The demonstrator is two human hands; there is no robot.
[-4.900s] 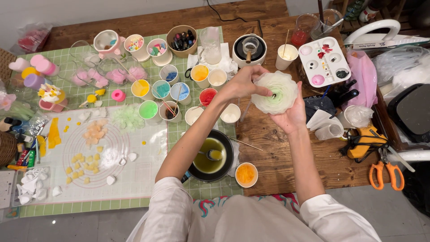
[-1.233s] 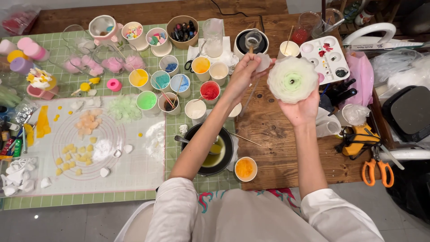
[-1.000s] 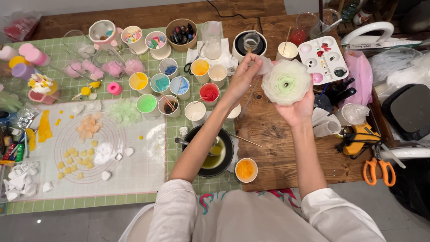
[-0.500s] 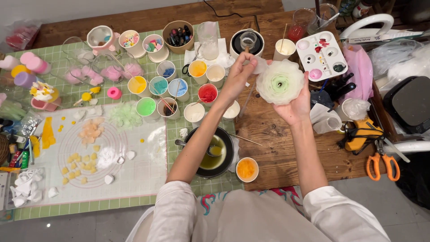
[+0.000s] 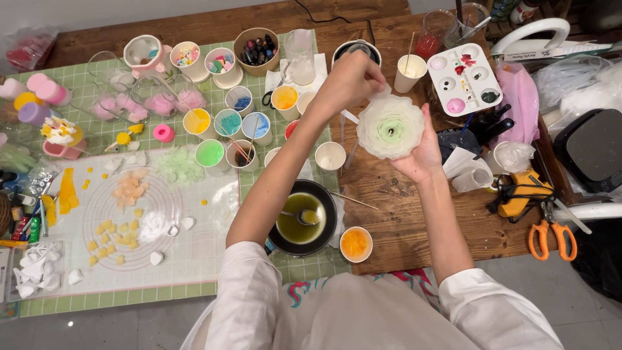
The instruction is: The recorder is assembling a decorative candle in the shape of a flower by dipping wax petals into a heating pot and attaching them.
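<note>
Two hands are working above the brown wooden tabletop (image 5: 421, 214). Right hand (image 5: 424, 152) is cupping a round white wax flower with a pale green centre (image 5: 391, 126) from beneath, fingers curled around its right edge, holding it up in the air over the wood. Left hand (image 5: 350, 78) is meeting the flower's upper left rim, fingers bunched together, pinching an outer petal. Below the left forearm, a black pot of yellow-green liquid (image 5: 302, 217) is sitting with a spoon in it, a small cup of orange wax (image 5: 355, 244) just beside. Near the flower's right, a white paint palette (image 5: 463, 79) is lying flat.
</note>
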